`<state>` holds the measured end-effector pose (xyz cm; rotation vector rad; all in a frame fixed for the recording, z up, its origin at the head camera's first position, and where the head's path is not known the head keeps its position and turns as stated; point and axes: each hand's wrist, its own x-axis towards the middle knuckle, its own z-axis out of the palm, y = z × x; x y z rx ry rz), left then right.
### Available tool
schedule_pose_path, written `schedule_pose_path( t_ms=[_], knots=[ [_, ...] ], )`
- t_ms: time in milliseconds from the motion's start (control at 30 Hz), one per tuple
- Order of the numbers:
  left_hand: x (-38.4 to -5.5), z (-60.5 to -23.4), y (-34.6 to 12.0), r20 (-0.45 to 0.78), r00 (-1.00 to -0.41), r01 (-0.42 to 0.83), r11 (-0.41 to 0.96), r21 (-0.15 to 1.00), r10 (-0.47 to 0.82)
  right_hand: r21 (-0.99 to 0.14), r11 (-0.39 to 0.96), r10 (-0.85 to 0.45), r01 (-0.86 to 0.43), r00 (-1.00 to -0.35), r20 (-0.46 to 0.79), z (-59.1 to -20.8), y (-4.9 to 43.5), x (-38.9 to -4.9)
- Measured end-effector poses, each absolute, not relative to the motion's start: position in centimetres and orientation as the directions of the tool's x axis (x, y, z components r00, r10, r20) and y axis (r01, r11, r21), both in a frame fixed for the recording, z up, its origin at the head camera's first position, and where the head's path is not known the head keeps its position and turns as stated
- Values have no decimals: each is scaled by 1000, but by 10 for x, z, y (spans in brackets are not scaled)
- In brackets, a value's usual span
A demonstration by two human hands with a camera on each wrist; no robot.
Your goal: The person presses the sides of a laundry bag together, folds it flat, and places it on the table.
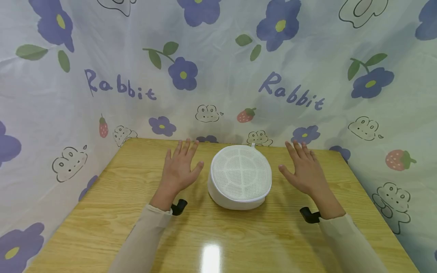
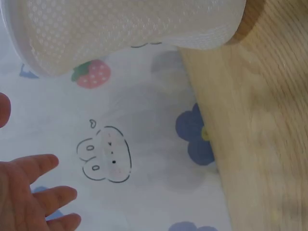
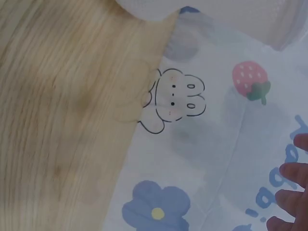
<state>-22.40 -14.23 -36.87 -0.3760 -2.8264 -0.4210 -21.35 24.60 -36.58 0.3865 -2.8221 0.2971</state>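
Note:
A round white mesh laundry bag [image 1: 241, 174] stands on the wooden table between the two hands, its flat mesh lid facing up and a small tab at its far edge. To its left, the left hand [image 1: 180, 167] is held with fingers spread and thumb toward the bag, touching nothing. On the other side the right hand [image 1: 304, 168] is held likewise, apart from the bag. The left wrist view has the bag's mesh side [image 2: 130, 24] along its top and fingers of the left hand [image 2: 29, 197] at lower left. Fingertips of the right hand [image 3: 293, 185] show in the right wrist view.
The wooden table [image 1: 136, 242] ends at the back against a white cloth [image 1: 218, 76] printed with flowers, rabbits and strawberries, which also hangs on both sides. Black wrist-camera mounts [image 1: 179, 207] stick out at both wrists. A bright light reflection lies on the front of the table.

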Motion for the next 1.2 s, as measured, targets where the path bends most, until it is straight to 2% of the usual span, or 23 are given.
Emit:
schedule_pose_path(
  t_ms=[467, 733, 1000, 1200],
  knots=[
    [-221, -371, -134, 283, -928, 314, 919, 239, 244, -177, 930, -259, -324, -914, 312, -369, 237, -211],
    [-220, -374, -129, 306, -908, 368, 895, 254, 287, -194, 921, -265, -337, -910, 319, -373, 234, -213],
    [-218, -376, -124, 316, -906, 380, 869, 317, 281, -242, 900, -273, -361, -903, 331, -375, 229, -211],
    [-216, -377, -119, 311, -913, 377, 834, 403, 263, -330, 863, -273, -382, -903, 333, -377, 225, -209]
  ],
)
